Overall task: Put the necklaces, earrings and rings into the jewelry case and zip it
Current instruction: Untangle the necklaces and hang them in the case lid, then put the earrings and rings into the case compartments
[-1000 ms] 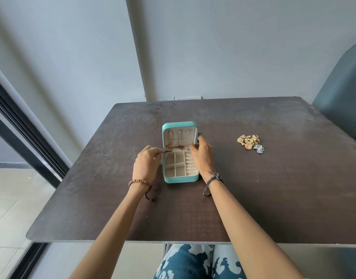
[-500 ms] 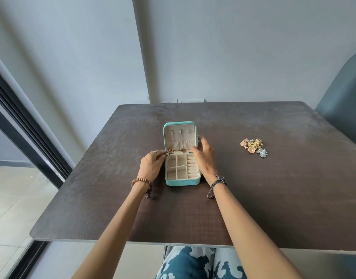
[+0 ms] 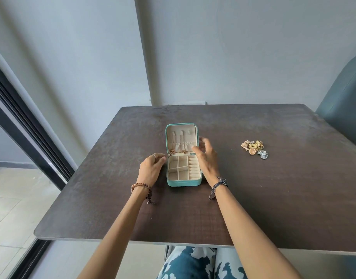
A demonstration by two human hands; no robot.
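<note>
A teal case (image 3: 183,156) lies open near the middle of the dark bench (image 3: 273,198), its lid (image 3: 181,137) standing up at the far side and its cream tray of small compartments facing up at the near side. Inside the lid hang cream straps above a gathered pocket, and gold necklaces (image 3: 179,151) rest along the lid's lower edge, just above the tray; the tray's compartments look bare. The left hand (image 3: 151,170) rests on the bench just left of the case, its fingers (image 3: 161,159) loosely curled with the tips at the case's left edge by the hinge; whether they pinch anything there is too small to tell. A ring shows on one of those fingers, and a beaded bracelet (image 3: 139,186) circles the wrist. The right hand (image 3: 207,160) hovers at the right edge of the case, its fingers (image 3: 203,140) spread and relaxed beside the lid, holding nothing that can be seen; a dark cord bracelet (image 3: 219,183) sits on that wrist. Well apart to the right lies a small pile (image 3: 253,148) of gold and silver earrings and rings on the bench. A grey-blue chair (image 3: 344,111) stands at the far right.
</note>
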